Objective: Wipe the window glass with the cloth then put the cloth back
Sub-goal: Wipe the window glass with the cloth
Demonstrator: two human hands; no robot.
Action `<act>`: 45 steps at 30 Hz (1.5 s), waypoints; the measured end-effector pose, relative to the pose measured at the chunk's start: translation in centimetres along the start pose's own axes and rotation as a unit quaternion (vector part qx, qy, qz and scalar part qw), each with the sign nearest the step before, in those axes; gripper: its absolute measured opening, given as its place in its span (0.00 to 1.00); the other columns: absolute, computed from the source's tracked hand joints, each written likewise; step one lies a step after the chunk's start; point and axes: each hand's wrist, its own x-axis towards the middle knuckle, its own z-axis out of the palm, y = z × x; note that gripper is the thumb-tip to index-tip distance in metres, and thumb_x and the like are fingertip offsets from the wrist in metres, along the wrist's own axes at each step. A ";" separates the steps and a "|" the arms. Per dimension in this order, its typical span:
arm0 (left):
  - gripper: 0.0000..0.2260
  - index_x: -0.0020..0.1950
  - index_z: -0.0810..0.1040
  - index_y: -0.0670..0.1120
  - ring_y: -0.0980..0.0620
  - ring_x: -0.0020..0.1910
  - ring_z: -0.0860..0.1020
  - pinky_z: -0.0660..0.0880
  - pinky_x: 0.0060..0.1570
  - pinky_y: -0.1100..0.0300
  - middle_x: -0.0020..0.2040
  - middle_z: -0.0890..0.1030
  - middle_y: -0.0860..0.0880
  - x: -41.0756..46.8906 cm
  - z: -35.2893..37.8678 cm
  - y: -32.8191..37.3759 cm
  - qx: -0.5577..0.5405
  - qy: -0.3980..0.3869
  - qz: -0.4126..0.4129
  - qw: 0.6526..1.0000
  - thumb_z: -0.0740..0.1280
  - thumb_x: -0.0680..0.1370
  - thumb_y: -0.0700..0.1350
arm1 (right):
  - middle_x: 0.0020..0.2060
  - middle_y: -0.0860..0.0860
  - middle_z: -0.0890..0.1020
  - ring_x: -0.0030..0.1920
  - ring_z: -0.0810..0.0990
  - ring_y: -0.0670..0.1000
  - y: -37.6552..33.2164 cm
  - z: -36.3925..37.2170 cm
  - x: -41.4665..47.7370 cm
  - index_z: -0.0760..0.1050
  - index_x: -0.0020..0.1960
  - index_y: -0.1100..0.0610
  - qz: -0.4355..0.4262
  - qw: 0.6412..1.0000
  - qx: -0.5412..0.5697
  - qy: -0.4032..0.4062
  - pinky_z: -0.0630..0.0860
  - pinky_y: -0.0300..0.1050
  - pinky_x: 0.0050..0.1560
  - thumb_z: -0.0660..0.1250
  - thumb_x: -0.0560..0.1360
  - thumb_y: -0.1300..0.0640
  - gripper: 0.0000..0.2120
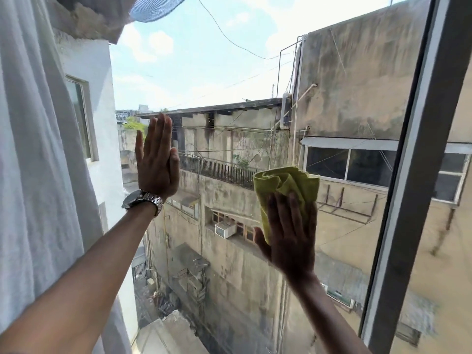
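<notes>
The window glass [217,72] fills the middle of the view, with buildings and sky behind it. My right hand [291,233] lies flat against the pane at the right of centre and presses a crumpled yellow-green cloth [286,182] onto it; the cloth bunches above my fingers. My left hand [157,159] rests flat on the glass at the left, fingers straight and close together, holding nothing. A metal watch [141,199] sits on that wrist.
A white sheer curtain [38,149] hangs along the left edge. A grey window frame post [419,162] runs down the right side, with another pane beyond it.
</notes>
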 end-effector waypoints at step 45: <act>0.25 0.81 0.58 0.40 0.42 0.83 0.58 0.52 0.81 0.37 0.82 0.60 0.40 -0.2 0.1 0.2 -0.014 -0.003 -0.006 1.000 0.50 0.84 0.45 | 0.80 0.59 0.60 0.81 0.57 0.61 -5.3 0.5 17.6 0.57 0.82 0.58 0.053 0.996 0.066 0.015 0.54 0.60 0.81 0.56 0.84 0.42 0.32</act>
